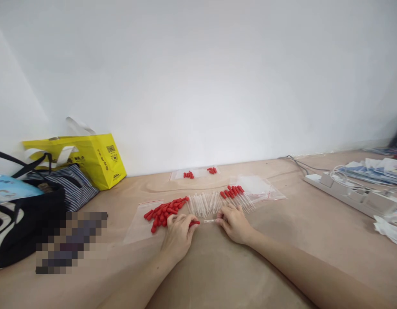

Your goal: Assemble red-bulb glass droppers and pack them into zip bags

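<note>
My left hand [178, 236] is closed on a red rubber bulb [194, 223], its end pointing right. Facing it, my right hand [233, 223] pinches a clear dropper tube [209, 221], which lies level with its tip toward the bulb; a small gap separates the two. Behind my left hand, a heap of red bulbs [164, 211] rests on a clear zip bag [137, 225]. Bare tubes [201, 204] lie in a row between the hands, farther back. Beyond my right hand are several droppers [232, 192] with red bulbs fitted on their tubes.
More clear bags [253, 186] lie behind the droppers, and another bag [177, 175] with red bulbs is near the wall. At left stand a yellow bag [105, 165] and a black bag [50, 214]. A white power strip [340, 193] with cables and stacked packets [378, 169] are at right.
</note>
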`<action>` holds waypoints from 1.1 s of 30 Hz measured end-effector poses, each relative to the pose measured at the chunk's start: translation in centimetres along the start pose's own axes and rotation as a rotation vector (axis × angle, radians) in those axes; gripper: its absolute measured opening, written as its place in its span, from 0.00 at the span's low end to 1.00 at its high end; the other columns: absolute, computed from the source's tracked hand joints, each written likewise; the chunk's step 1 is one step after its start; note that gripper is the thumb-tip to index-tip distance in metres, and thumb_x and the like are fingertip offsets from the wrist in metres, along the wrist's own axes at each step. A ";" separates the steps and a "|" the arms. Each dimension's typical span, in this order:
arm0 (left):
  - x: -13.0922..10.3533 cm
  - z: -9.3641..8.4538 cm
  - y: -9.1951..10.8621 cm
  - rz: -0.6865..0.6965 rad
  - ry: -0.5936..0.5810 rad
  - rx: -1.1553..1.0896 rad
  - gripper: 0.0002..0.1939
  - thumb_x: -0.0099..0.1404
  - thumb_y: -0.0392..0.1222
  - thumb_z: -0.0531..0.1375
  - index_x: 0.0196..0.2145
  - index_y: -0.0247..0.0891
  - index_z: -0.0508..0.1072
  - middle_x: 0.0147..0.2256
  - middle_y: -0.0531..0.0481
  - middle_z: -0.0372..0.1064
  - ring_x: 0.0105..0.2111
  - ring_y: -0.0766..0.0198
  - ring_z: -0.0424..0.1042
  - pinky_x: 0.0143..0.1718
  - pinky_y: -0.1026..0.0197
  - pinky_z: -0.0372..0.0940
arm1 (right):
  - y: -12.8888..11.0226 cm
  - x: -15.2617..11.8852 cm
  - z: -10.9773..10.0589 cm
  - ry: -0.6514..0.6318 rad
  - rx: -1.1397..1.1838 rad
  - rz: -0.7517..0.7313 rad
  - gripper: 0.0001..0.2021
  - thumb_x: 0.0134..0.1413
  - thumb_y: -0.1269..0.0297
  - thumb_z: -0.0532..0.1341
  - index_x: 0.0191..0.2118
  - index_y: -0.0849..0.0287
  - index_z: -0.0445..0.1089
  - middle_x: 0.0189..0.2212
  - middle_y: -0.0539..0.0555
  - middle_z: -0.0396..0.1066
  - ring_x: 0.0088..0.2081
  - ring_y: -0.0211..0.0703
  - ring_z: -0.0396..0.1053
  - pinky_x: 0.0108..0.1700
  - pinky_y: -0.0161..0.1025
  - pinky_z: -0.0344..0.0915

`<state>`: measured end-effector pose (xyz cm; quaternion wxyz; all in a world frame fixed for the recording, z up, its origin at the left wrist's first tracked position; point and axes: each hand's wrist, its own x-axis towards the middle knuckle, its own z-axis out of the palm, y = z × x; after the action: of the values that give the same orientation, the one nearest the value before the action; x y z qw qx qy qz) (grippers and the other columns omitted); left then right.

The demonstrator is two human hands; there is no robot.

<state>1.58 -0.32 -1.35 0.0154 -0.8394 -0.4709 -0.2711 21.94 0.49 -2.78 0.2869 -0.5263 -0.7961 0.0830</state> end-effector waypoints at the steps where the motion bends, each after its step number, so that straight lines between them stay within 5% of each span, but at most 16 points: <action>1: 0.0 0.0 0.0 0.001 -0.002 -0.003 0.06 0.63 0.38 0.50 0.31 0.41 0.66 0.31 0.53 0.70 0.34 0.61 0.65 0.42 0.53 0.48 | -0.1 -0.1 0.0 0.017 0.013 0.003 0.04 0.53 0.67 0.54 0.29 0.59 0.63 0.29 0.49 0.68 0.36 0.40 0.61 0.38 0.38 0.47; 19: 0.1 0.0 0.2 0.026 0.056 -0.043 0.07 0.62 0.40 0.51 0.32 0.42 0.68 0.29 0.53 0.71 0.33 0.62 0.66 0.45 0.51 0.46 | -0.9 -0.6 -0.3 0.050 0.019 -0.208 0.08 0.55 0.67 0.53 0.34 0.53 0.69 0.27 0.49 0.70 0.32 0.39 0.58 0.36 0.39 0.44; 33: 0.0 0.2 -0.1 0.043 -0.038 -0.113 0.07 0.62 0.41 0.51 0.31 0.42 0.69 0.27 0.54 0.70 0.31 0.63 0.66 0.48 0.47 0.44 | -1.1 -0.8 -0.4 0.047 -0.051 -0.209 0.08 0.53 0.67 0.53 0.31 0.55 0.70 0.25 0.49 0.69 0.32 0.40 0.57 0.36 0.40 0.43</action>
<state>1.59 -0.20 -1.49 -0.0353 -0.8540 -0.4367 -0.2808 21.49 -0.76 -2.20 0.2991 -0.4492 -0.8416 0.0201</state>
